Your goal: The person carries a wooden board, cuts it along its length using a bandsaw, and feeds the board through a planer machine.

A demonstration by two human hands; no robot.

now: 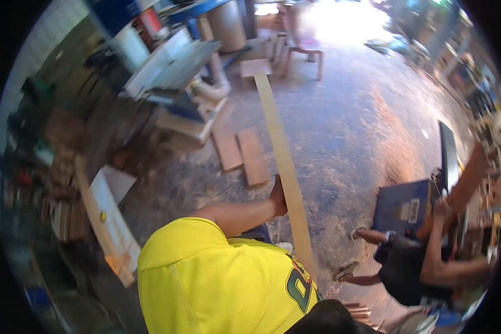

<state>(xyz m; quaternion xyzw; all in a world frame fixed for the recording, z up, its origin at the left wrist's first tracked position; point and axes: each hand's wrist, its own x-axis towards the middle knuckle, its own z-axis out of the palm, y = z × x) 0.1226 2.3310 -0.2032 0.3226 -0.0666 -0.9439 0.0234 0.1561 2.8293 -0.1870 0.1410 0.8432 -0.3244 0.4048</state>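
Note:
A long, narrow, light-brown board (284, 161) runs from the lower middle towards a small pale flat piece (256, 68) on the floor. From the yellow sleeve my left arm reaches across to this board, and my left hand (279, 197) is at its left edge, closed against it. Most of its fingers are hidden. My right hand is out of view. Left of the board, two short reddish-brown planks (253, 157) (227, 148) lie on the floor.
At the right, a person (412, 267) holds a brown wooden piece (466, 181) near a dark blue box (402, 207). Wood shavings (398, 147) cover part of the floor. A chair (305, 49) stands ahead, a metal drum (227, 26) beyond, and more boards (114, 211) at left.

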